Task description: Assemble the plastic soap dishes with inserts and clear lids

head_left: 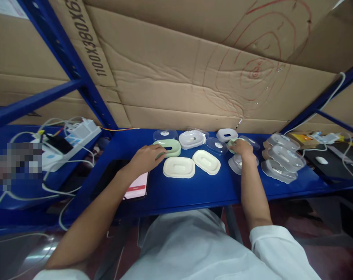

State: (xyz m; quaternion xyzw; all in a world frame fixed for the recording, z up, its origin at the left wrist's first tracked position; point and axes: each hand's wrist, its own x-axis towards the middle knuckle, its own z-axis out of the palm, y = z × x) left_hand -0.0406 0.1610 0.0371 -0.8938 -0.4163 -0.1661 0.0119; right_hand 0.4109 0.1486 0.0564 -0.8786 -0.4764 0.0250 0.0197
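Note:
My left hand [145, 157] has its fingers curled over the left end of a light-green oval plastic case [176, 146] with a dark slot in its middle. Farther right, my right hand [242, 147] is closed on another light-green plastic piece [230, 144], mostly hidden under the fingers. Two cream oval trays, a left one [179, 168] and a tilted right one [206, 162], lie between my hands. Behind them are a white oval case [190, 139] and a smaller white slotted case [226, 135]. Below my right hand sits a clear plastic cover [235, 164].
Clear covers [216, 146] lie among the cases, and several more are stacked [284, 157] at the right. A phone [137, 186] with a lit screen lies by my left forearm. Power strips with cables [77, 136] stand left. Cardboard [176, 70] walls the back of the blue table [194, 194].

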